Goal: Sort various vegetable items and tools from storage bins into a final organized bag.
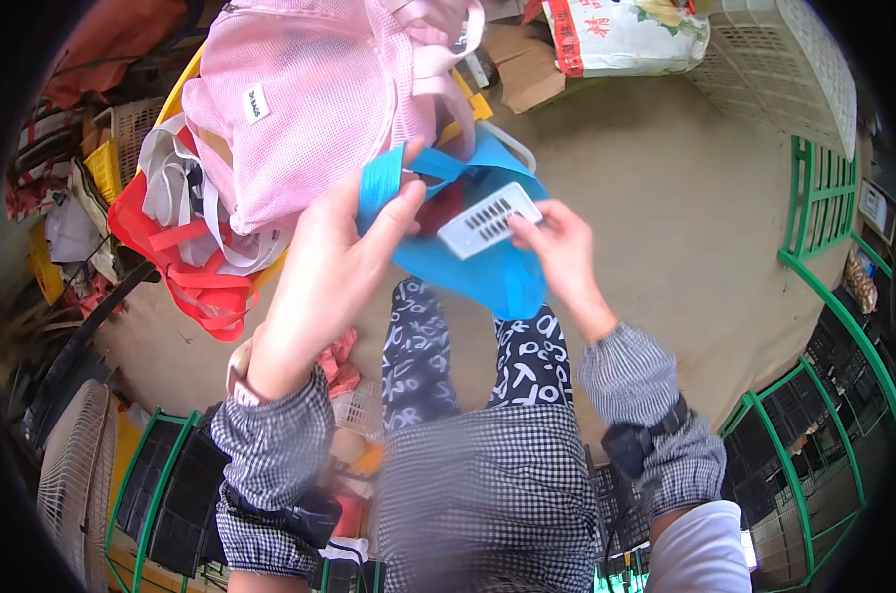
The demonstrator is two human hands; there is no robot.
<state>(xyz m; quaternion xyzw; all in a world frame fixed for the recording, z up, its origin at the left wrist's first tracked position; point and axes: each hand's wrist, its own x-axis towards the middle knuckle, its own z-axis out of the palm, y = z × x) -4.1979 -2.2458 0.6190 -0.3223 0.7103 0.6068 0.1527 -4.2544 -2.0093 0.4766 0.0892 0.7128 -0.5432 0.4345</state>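
A blue fabric bag (pixel 478 278) hangs from my left hand (pixel 344 237), its strap looped between thumb and fingers. Between the thumb and fingers of my right hand (pixel 559 244) is a white card with a printed code (pixel 485 221), held over the bag's mouth. Something dark red shows inside the bag. Just beyond my left hand lies a pink mesh bag (pixel 300 111) with a sewn label, on top of a yellow container (pixel 189 78). A red fabric bag (pixel 189 278) and white straps (pixel 170 174) spill over the container's left side.
Upper right are a cardboard piece (pixel 526 67), a printed white sack (pixel 626 37) and a white plastic crate (pixel 781 67). Green metal racks (pixel 785 437) with black crates stand on both sides. A fan (pixel 77 474) is at lower left. Pink cloth (pixel 338 363) lies near my legs.
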